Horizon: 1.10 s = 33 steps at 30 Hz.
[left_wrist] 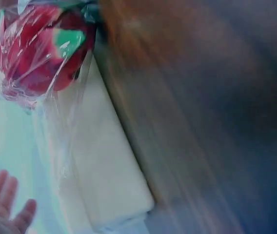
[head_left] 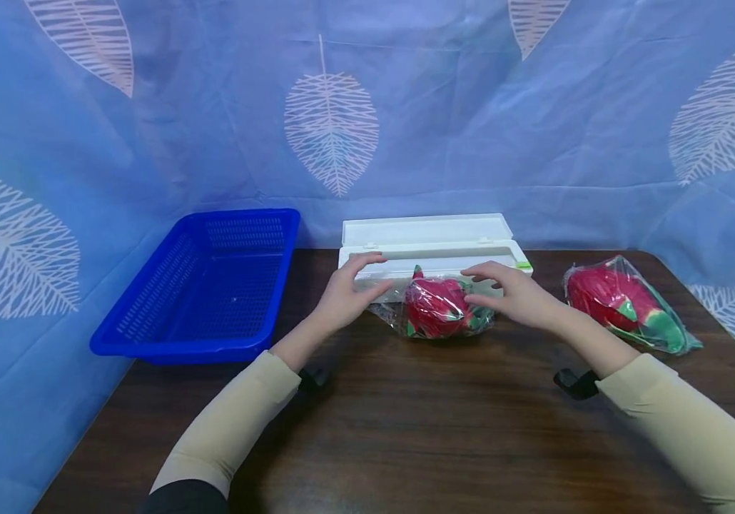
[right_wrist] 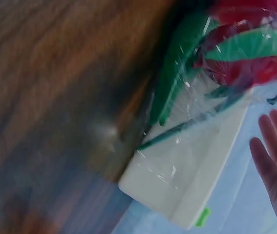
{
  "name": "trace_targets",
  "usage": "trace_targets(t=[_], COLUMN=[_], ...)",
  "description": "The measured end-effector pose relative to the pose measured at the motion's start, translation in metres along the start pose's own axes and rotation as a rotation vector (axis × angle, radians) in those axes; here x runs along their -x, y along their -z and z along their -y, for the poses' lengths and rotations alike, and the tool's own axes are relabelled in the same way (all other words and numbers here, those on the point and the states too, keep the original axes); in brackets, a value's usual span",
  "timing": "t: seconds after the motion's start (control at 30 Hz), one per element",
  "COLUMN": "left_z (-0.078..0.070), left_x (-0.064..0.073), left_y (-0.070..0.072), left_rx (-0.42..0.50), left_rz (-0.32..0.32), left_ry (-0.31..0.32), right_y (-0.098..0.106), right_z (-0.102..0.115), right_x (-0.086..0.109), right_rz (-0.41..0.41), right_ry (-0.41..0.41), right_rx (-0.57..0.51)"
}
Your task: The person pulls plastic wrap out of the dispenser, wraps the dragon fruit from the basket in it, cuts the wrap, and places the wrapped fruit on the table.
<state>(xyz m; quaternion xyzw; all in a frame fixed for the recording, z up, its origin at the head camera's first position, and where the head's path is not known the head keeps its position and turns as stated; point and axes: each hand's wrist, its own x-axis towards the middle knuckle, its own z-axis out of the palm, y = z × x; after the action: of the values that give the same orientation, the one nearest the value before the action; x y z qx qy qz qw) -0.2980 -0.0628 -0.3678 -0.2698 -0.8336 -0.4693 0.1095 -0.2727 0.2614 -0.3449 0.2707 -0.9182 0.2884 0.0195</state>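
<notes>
A red and green dragon fruit in a clear plastic bag (head_left: 438, 308) sits at the front of a long white box (head_left: 361, 261) whose lid stands raised at the back. My left hand (head_left: 350, 287), fingers spread and slightly bent, is at the bag's left side. On the other side my right hand (head_left: 514, 293) faces it, its fingers loosely bent and nothing gripped in them. In the left wrist view the bagged fruit (left_wrist: 46, 53) overlaps the box's pale front wall. The right wrist view shows straight fingers (right_wrist: 275, 146) beside the bag.
To the left stands a blue plastic basket (head_left: 274, 314) with slotted walls. Another bagged dragon fruit (head_left: 624, 303) lies near the table's right edge. A blue leaf-print cloth (head_left: 419, 128) hangs behind the dark wooden table (head_left: 432, 421).
</notes>
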Motion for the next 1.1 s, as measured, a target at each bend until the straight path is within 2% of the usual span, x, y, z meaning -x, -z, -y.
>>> trace_targets(t=[0.17, 0.23, 0.43, 0.63, 0.77, 0.9, 1.0, 1.1], left_z=[0.011, 0.016, 0.022, 0.023, 0.024, 0.022, 0.019, 0.014], left_x=[0.008, 0.008, -0.001, -0.01, -0.011, -0.011, -0.011, -0.01], left_y=[0.0, 0.0, 0.0, -0.003, -0.002, 0.0, 0.0, -0.001], left_rx=[-0.084, -0.126, -0.255, -0.404, -0.397, -0.371, -0.348, -0.281], left_rz=[-0.116, -0.138, -0.122, -0.107, -0.115, -0.104, -0.09, -0.081], left_ry=[0.141, 0.177, 0.19, 0.239, 0.254, 0.257, 0.269, 0.264], right_y=[-0.003, -0.001, 0.005, 0.01, 0.011, 0.013, 0.014, 0.014], right_z=[-0.01, -0.017, -0.036, -0.047, -0.052, -0.053, -0.051, -0.046], right_x=[0.004, 0.008, 0.015, 0.014, 0.013, 0.01, 0.009, 0.008], right_rz=[-0.09, -0.121, -0.226, -0.228, -0.262, -0.294, -0.283, -0.241], right_ry=[-0.067, -0.081, -0.099, -0.141, -0.074, -0.016, -0.04, -0.121], right_rx=[0.015, 0.042, 0.174, 0.34, 0.453, 0.51, 0.478, 0.353])
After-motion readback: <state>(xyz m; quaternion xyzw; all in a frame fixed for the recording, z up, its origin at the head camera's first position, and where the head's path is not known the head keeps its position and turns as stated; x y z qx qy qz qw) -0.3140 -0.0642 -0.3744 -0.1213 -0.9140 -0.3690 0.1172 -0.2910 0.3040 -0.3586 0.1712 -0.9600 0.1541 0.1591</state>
